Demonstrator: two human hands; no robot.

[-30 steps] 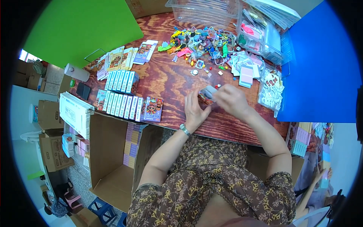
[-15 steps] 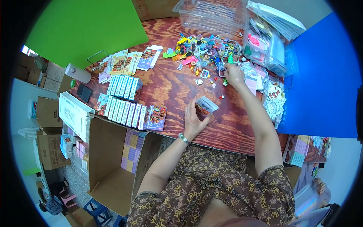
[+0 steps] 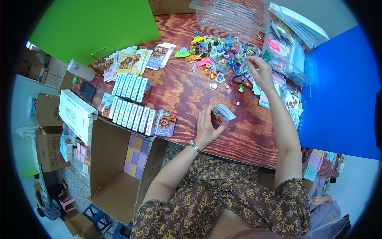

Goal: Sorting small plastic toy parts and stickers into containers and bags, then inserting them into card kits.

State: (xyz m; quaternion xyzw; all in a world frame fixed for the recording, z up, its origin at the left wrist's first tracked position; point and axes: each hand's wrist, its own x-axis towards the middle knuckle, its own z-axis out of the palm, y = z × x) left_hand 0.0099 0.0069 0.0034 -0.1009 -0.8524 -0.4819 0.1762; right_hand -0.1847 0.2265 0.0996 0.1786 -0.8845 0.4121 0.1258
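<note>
A wood-grain counter (image 3: 181,95) between a green panel (image 3: 99,30) and blue panel (image 3: 342,95); lettered cartons (image 3: 129,116) stand left. Left hand (image 3: 205,126) holds a printed box (image 3: 223,113), open-topped; right hand (image 3: 261,73) half-curled at the trinkets (image 3: 225,51), its grip I cannot tell

Green panel (image 3: 95,32) upper left; blue panel (image 3: 342,99) along right. White cylinder (image 3: 82,70) at left of wood-grained worktop (image 3: 171,83), dark flat object (image 3: 86,91) near it. Below, open brown carton (image 3: 111,199); blue stool (image 3: 90,213) lower left.
</note>
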